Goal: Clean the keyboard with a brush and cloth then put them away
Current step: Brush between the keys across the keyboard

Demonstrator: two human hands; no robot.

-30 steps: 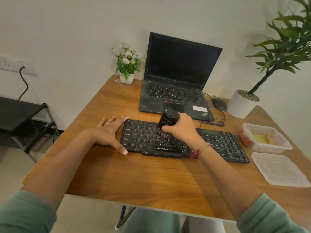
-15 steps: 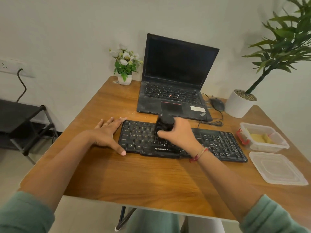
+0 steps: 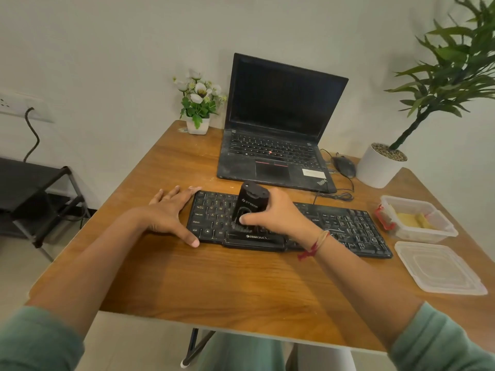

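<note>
There, right hand (image 3: pixel 278 215) grips brush (image 3: pixel 250 207) upright on keyboard (image 3: pixel 348 226).

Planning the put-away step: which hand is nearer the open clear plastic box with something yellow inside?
Right. The right hand grips a black brush over the black keyboard, left of the clear plastic box; the left hand rests flat at the keyboard's far left end.

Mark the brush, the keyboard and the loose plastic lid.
brush (image 3: pixel 251 203), head view, on its upright black body.
keyboard (image 3: pixel 348 228), head view, on the keys near its right end.
plastic lid (image 3: pixel 439 269), head view, on its flat middle.
</note>
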